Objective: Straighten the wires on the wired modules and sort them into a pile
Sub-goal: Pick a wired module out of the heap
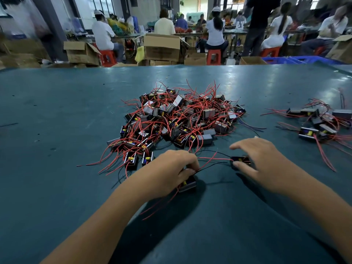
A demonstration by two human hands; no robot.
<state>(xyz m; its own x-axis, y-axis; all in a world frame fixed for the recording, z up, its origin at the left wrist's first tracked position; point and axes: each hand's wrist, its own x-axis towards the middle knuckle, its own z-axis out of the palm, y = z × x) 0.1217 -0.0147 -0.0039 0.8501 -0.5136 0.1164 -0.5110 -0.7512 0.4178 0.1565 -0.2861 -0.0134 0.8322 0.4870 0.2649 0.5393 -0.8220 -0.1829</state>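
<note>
Head view over a dark teal, scuffed work table (pixel 57 115). Left hand (pixel 171 168) sits near the table's middle, fingers curled down around a small black box-shaped wired module (pixel 187 184) with a yellow part showing; the module is under the palm side, touching the table or just above it, cannot tell which. Thin red wires (pixel 158 204) trail from that module toward the near edge, under the left wrist. Right hand (pixel 261 161) is to the right of the left one, fingers spread and slightly bent, thumb and fingers closing on a second small black wired module (pixel 240 160) with yellow inside. One red wire and thin black wires (pixel 213 159) run between the two hands, from the second module toward the left fingers; whether the left fingers pinch those wires as well cannot be told.

Just beyond the hands lies a big tangled heap of black and grey wired modules with red leads (pixel 179 117), wires sticking out in all directions; two open-topped modules sit at its near edge just left of the left hand. Well apart on the right side of the table is a smaller pile of similar modules with red wires (pixel 320 122), partly cut by the frame edge.

Behind the table: brown cardboard boxes (pixel 162 47), red plastic stools (pixel 213 57), blue plastic crates (pixel 297 60), and several seated people in light shirts (pixel 215 31) at other benches, backs to the camera, blurred.
</note>
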